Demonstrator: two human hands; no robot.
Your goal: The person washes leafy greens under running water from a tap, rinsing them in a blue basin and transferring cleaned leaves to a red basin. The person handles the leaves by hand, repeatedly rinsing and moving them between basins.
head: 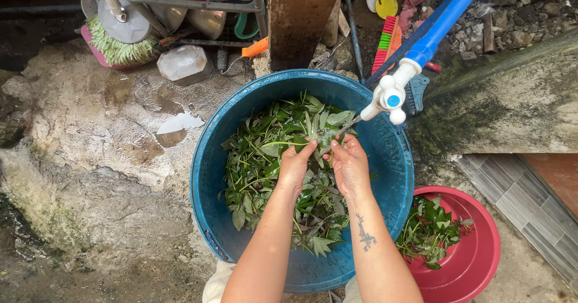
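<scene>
Green, wet leaves [271, 158] on thin stems fill a round blue plastic tub [211, 176], glossy and tangled. At the tub's middle, the left hand [295, 166] and the right hand [349, 167] each pinch a leafy sprig [322, 131] between them, fingers closed on it, under the spout of a white tap [388, 98] on a blue pipe [442, 20]. A dark tattoo marks the right forearm. Just beside the tub, at its right, a red basin [481, 249] holds a smaller pile of the same leaves. Everything sits on rough, damp concrete ground [102, 176] with a puddle; brushes, metal pots and a yellow lid lie along the far edge, and grey tiles show at right.
</scene>
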